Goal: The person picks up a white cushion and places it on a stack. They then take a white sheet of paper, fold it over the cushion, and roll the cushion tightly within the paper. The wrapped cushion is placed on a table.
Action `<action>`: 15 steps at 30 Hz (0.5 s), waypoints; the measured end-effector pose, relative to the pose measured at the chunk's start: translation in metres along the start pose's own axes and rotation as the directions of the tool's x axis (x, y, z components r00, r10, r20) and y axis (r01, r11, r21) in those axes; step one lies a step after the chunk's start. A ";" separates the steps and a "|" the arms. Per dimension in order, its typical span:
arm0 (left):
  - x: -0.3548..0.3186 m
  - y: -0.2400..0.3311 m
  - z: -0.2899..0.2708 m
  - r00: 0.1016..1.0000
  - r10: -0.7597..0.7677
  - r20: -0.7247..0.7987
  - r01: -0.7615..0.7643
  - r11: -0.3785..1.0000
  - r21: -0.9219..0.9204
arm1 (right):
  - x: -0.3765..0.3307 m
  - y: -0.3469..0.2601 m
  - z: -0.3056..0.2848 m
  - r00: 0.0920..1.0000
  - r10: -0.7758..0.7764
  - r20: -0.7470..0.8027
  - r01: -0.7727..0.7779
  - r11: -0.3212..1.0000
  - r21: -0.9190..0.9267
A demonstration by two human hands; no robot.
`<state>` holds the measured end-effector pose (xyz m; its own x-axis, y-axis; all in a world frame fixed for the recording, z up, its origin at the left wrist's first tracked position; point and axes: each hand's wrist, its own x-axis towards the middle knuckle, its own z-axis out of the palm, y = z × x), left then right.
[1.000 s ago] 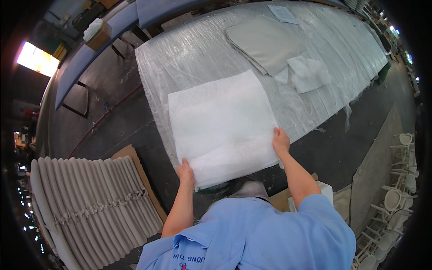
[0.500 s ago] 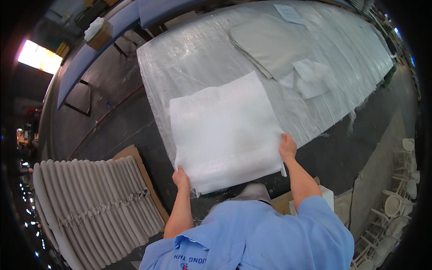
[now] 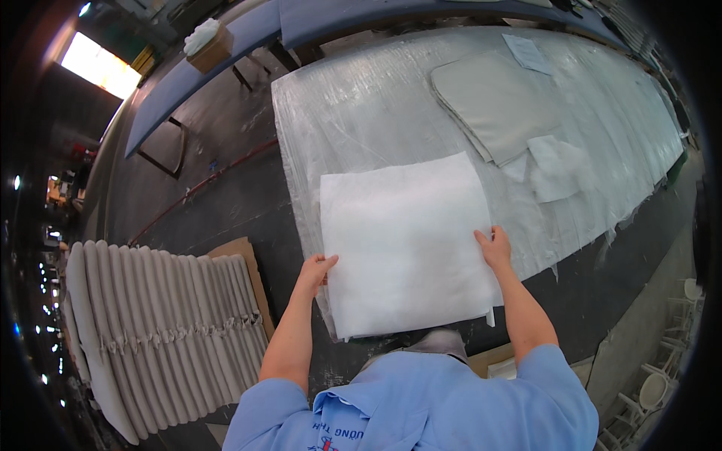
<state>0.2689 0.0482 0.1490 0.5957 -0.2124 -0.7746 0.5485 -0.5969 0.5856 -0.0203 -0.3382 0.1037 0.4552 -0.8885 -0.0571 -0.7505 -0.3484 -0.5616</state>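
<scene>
A stack of soft white padding sheets, roughly square, lies in front of me on the near end of a plastic-covered table. My left hand is at its left edge, thumb and fingers closed on the border. On the opposite edge, my right hand has its thumb on top and its other fingers along the side, partly hidden. A narrow white strip sticks out at the near right corner. Beyond my right hand lie a crumpled white padding piece and a pile of grey-beige flat pieces.
Long grey cushions stand in a row at the left, beside a cardboard sheet. Blue-topped tables run along the back, one bearing a box. Paper lies at the far end. White stools stand lower right.
Both hands have left the near corners and moved farther up the side edges. The near edge of the padding, earlier slightly rolled, now lies flatter. The whole view has shifted.
</scene>
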 end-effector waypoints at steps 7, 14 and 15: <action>0.006 0.019 0.015 0.982 0.155 0.109 -0.125 0.962 -0.242 | 0.003 -0.021 -0.007 0.987 0.020 0.158 -0.054 0.976 0.213; 0.029 0.032 0.032 0.996 0.018 -0.086 -0.027 0.995 -0.096 | 0.041 -0.038 0.010 0.967 0.124 0.223 -0.137 0.989 0.046; 0.032 0.031 0.039 0.984 0.055 -0.171 -0.071 0.994 -0.085 | 0.043 -0.039 0.010 0.960 0.151 0.234 -0.169 0.984 0.058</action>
<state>0.2825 -0.0073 0.1329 0.7170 -0.1094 -0.6884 0.5528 -0.5124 0.6572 0.0330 -0.3597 0.1144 0.4361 -0.8360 -0.3329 -0.7875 -0.1756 -0.5907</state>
